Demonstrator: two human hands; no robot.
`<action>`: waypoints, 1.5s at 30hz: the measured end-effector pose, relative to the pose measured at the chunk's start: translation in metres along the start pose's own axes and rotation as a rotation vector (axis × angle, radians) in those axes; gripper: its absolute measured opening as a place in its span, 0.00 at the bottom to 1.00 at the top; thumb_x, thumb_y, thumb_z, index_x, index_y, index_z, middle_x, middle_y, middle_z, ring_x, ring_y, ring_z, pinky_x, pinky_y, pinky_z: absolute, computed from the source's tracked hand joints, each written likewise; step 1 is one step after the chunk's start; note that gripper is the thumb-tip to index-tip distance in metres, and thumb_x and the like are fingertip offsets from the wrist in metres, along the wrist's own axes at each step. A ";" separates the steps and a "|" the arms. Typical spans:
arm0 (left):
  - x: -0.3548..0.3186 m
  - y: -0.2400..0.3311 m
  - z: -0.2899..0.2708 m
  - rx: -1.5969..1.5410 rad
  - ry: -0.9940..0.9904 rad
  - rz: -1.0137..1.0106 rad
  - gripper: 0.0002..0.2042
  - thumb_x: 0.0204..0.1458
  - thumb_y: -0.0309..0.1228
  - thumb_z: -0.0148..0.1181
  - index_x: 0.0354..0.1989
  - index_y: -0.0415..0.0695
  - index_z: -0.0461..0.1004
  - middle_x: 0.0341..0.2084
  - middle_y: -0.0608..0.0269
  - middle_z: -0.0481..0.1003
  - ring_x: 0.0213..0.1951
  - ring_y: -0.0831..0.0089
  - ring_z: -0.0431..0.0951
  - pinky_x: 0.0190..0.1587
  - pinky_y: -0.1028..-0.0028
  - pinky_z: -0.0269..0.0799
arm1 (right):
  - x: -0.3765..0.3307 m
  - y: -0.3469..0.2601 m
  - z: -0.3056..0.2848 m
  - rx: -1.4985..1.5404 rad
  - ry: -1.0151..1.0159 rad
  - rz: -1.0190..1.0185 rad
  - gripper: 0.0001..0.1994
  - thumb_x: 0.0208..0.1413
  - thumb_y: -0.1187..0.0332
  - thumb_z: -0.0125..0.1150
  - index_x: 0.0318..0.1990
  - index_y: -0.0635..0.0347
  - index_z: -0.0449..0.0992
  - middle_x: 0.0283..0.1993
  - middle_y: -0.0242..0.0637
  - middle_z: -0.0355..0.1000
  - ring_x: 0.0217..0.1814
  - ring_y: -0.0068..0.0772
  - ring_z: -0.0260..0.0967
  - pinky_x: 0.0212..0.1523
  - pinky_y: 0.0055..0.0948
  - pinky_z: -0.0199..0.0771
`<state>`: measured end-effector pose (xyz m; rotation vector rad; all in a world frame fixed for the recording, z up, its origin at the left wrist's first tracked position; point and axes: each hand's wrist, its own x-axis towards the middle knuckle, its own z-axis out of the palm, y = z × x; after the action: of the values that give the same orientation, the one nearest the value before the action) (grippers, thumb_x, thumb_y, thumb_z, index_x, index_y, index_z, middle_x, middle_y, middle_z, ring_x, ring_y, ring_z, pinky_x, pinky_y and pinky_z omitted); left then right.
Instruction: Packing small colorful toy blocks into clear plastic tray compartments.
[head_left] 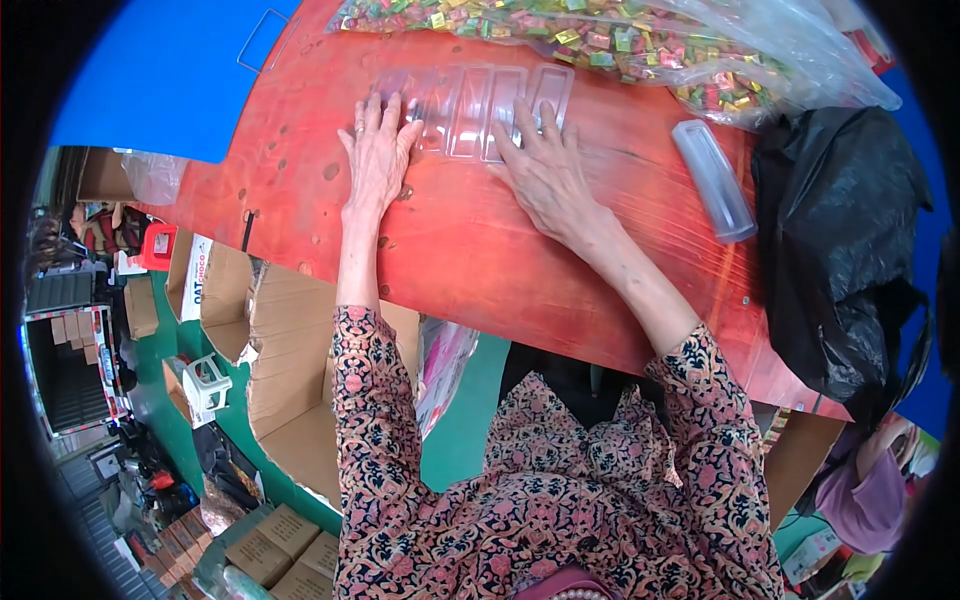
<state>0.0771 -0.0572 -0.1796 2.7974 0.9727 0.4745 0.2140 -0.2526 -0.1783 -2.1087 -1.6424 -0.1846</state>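
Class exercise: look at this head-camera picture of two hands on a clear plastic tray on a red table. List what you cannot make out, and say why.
- Clear tray, head view: whether its slots hold anything; it is see-through and glare blurs it.
- Left hand and right hand: the palms and what lies under them, hidden by the hands.
- Bag of wrapped sweets: cut off by the top edge.
- Black bag: contents hidden.
- Single sweets: too small.

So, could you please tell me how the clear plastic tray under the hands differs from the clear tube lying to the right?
The clear tray is flat, wide and split into several long compartments; the clear tube is one narrow rounded piece. The left hand and right hand rest on the tray; the tube lies untouched beside a black bag. Both are see-through plastic on the red table.
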 end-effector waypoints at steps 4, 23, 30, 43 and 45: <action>0.003 -0.008 -0.001 0.005 -0.007 -0.006 0.28 0.58 0.48 0.44 0.62 0.43 0.58 0.63 0.45 0.52 0.66 0.46 0.45 0.61 0.39 0.36 | 0.006 -0.008 0.005 0.004 0.034 0.007 0.25 0.55 0.57 0.53 0.55 0.66 0.64 0.62 0.57 0.51 0.61 0.64 0.50 0.54 0.63 0.52; 0.001 0.041 0.003 0.027 -0.053 0.350 0.26 0.55 0.46 0.49 0.60 0.45 0.62 0.63 0.58 0.55 0.66 0.51 0.45 0.61 0.37 0.38 | 0.005 -0.009 0.010 -0.021 0.061 0.077 0.25 0.53 0.56 0.55 0.53 0.67 0.65 0.62 0.57 0.52 0.61 0.62 0.51 0.55 0.60 0.53; 0.008 0.038 -0.002 0.036 -0.098 0.364 0.26 0.55 0.46 0.49 0.59 0.44 0.62 0.63 0.61 0.57 0.66 0.52 0.45 0.62 0.39 0.38 | 0.005 -0.008 0.008 -0.018 0.059 0.056 0.26 0.53 0.57 0.55 0.53 0.67 0.65 0.62 0.57 0.53 0.62 0.63 0.50 0.55 0.59 0.53; 0.007 0.055 -0.006 -0.011 -0.029 0.386 0.25 0.56 0.43 0.50 0.59 0.43 0.63 0.62 0.60 0.57 0.67 0.54 0.45 0.63 0.42 0.38 | 0.001 0.000 -0.006 0.012 0.052 0.036 0.25 0.53 0.59 0.56 0.55 0.66 0.65 0.62 0.57 0.53 0.62 0.63 0.51 0.57 0.60 0.53; 0.002 0.059 -0.014 -0.038 0.001 0.376 0.24 0.56 0.40 0.51 0.59 0.42 0.63 0.62 0.59 0.57 0.67 0.54 0.44 0.64 0.45 0.38 | -0.003 -0.002 -0.022 0.028 0.097 0.023 0.25 0.52 0.61 0.57 0.55 0.66 0.65 0.62 0.56 0.54 0.62 0.62 0.51 0.57 0.60 0.53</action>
<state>0.1081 -0.1017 -0.1517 2.9483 0.4265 0.5295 0.2149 -0.2644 -0.1598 -2.0637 -1.5551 -0.2512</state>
